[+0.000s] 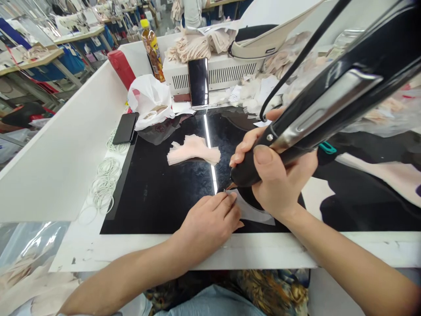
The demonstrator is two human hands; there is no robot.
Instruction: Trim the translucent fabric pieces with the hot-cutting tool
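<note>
My right hand [278,175] is closed round the black and silver handle of a corded hand tool [329,96], whose tip points down at the black work surface [158,193]. My left hand [210,221] lies just left of the tip, its fingers pressed together on a thin translucent piece [253,213] lying flat there. A small stack of pale pink fabric pieces [192,151] sits further back on the black surface.
A black phone [125,128] and coils of white wire [107,175] lie along the left edge by a white wall. Behind are a white plastic bag [149,98], an upright phone [198,82], a white machine box [226,70], a bottle [151,46] and piled fabric.
</note>
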